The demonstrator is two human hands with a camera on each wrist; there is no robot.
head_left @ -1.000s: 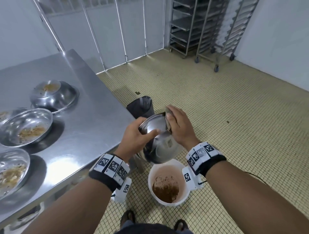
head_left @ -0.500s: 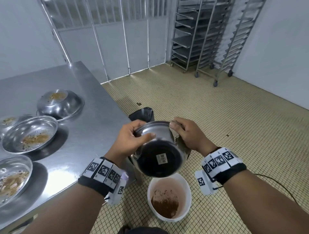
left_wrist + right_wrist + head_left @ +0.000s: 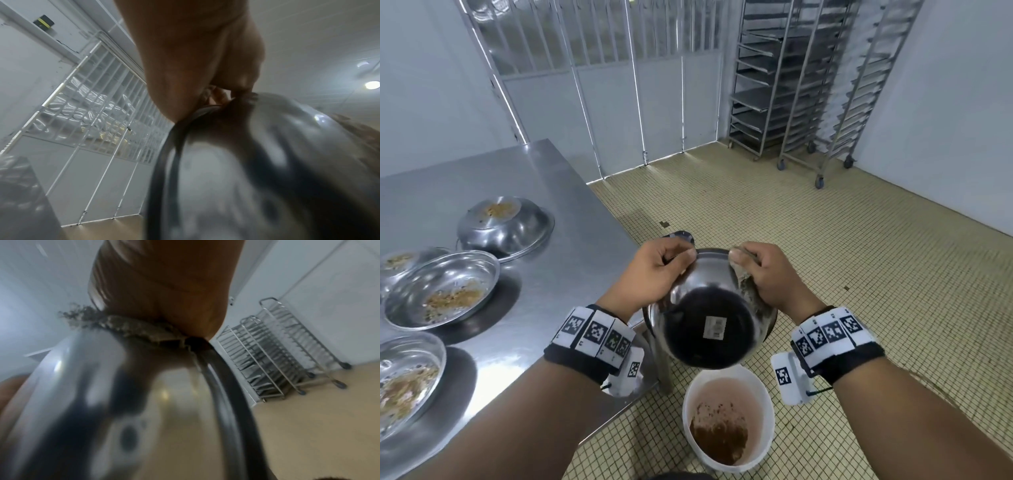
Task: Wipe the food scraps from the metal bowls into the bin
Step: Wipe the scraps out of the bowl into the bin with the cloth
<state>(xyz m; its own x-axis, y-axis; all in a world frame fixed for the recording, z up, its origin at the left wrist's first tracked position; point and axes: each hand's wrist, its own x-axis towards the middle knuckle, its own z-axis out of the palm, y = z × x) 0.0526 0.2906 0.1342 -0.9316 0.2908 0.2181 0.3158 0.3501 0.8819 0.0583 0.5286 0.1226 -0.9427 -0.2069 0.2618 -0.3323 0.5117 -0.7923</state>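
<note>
My left hand (image 3: 654, 274) grips the metal bowl's (image 3: 709, 329) rim; my right hand (image 3: 767, 274) pinches a soiled cloth (image 3: 748, 291) against the opposite rim — bowl tipped base-towards-me above the white bin (image 3: 729, 418).

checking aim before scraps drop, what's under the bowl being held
Below the tilted metal bowl stands the white bin on the floor, brown scraps inside. The bowl covers the bin's far rim.
</note>
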